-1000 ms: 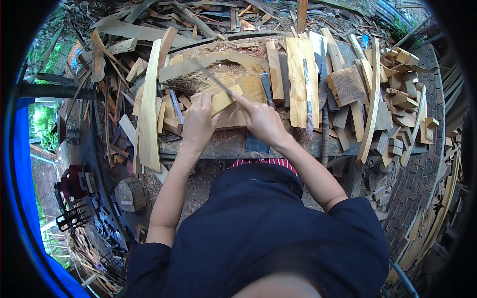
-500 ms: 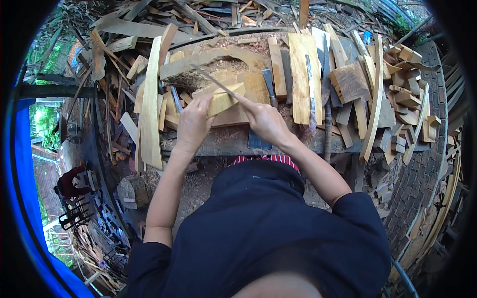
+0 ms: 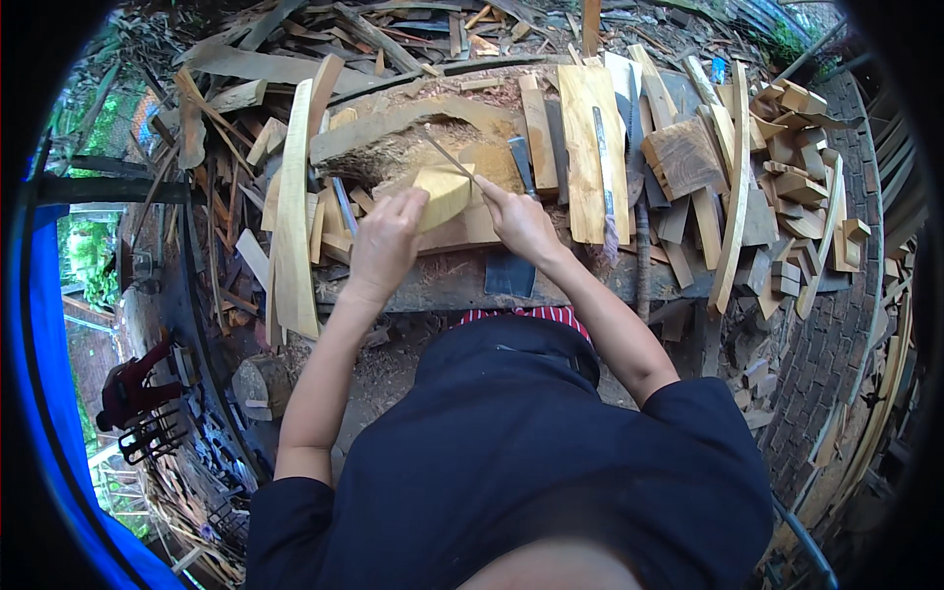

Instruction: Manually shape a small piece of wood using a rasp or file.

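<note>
Right hand (image 3: pixel 519 221) slightly lower than before, pale yellow wood block (image 3: pixel 442 195) tilted.

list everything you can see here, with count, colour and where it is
wood block: one, pale yellow, bench centre, under the left hand
thin tool: one, dark, slanting over the block from the right hand
flat planks: several, tan, bench right
long plank: one, pale, leaning at bench left
offcuts: many, brown, piled far right
workbench: one, dark front edge
left hand: on the block
right hand: gripping the tool
</note>
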A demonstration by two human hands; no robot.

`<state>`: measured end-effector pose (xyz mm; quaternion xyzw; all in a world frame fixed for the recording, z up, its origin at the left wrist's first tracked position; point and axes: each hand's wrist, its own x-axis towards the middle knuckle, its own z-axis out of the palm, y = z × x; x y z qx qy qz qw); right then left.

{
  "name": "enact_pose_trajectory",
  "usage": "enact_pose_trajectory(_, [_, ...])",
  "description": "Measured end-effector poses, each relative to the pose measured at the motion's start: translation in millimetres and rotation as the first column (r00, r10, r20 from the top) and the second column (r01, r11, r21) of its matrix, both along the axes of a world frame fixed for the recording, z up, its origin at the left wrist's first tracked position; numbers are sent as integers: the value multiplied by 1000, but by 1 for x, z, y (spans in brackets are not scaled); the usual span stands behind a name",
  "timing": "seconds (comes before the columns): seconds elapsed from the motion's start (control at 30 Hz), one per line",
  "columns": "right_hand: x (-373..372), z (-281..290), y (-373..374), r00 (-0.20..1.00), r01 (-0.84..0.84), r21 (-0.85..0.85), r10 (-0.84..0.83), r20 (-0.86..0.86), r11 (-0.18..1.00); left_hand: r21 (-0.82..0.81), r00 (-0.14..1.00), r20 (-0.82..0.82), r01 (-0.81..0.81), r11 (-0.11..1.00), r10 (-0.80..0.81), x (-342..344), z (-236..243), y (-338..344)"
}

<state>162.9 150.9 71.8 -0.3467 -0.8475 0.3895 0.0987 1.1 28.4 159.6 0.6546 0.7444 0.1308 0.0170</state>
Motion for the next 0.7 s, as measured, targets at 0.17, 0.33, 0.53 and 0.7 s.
enact_pose_trajectory(0.17, [7, 31, -20, 993, -102, 75, 107, -58, 992, 9, 999, -26, -27, 1000, 27, -8, -6, -12])
enact_pose_trajectory(0.33, [-9, 12, -1, 997, -32, -16, 34, 76, 999, 14, 1000, -5, -4, 1000, 4, -14, -9, -17])
enact_pose_trajectory(0.53, [0, 6, -18, 997, -80, 48, 80, -18, 996, 26, 1000, -5, -30, 999, 30, -16, -12, -29])
enact_pose_trajectory(0.7, [-6, -5, -12, 998, -35, 4, 35, 48, 999, 39, 999, -46, -14, 999, 15, -15, -12, -24])
